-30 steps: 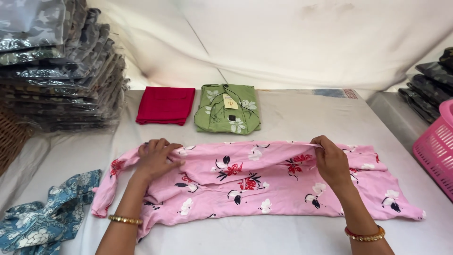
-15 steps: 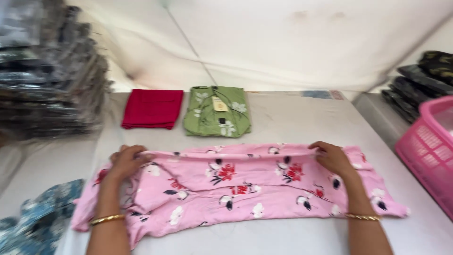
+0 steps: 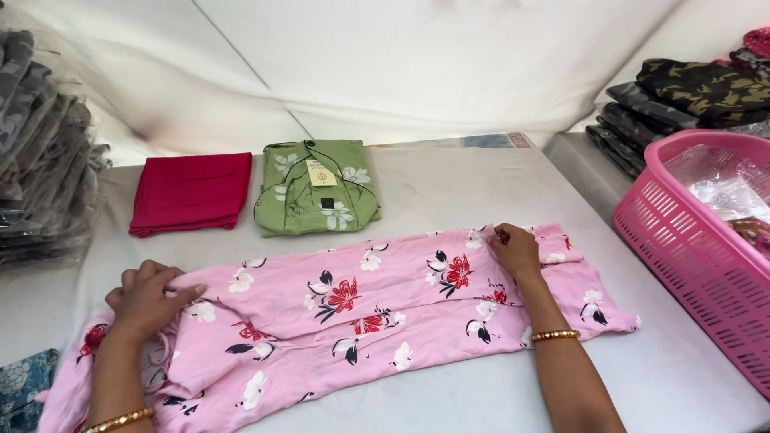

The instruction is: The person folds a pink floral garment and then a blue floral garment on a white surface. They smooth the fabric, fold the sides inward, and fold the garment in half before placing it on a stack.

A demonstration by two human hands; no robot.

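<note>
Table: we see a grey table [image 3: 449,192] filling most of the frame, backed by white sheeting.
Pink garment: a pink floral garment [image 3: 353,313] lies folded lengthwise across the lower middle of the frame, flat on the table.
Basket: a pink slatted basket [image 3: 698,256] sits at the right edge.
Stacks: bagged clothes [image 3: 40,160] pile up at the upper left; dark folded fabrics [image 3: 690,96] at the upper right.
Folded pieces: a green floral piece [image 3: 317,188] lies beside a red one [image 3: 191,192], above the pink garment.
Left hand: our left hand [image 3: 148,297] grips the garment's left end, fingers curled over the cloth.
Right hand: our right hand [image 3: 515,250] seems to pinch the top edge near the right end; the fingertips are partly hidden.
</note>
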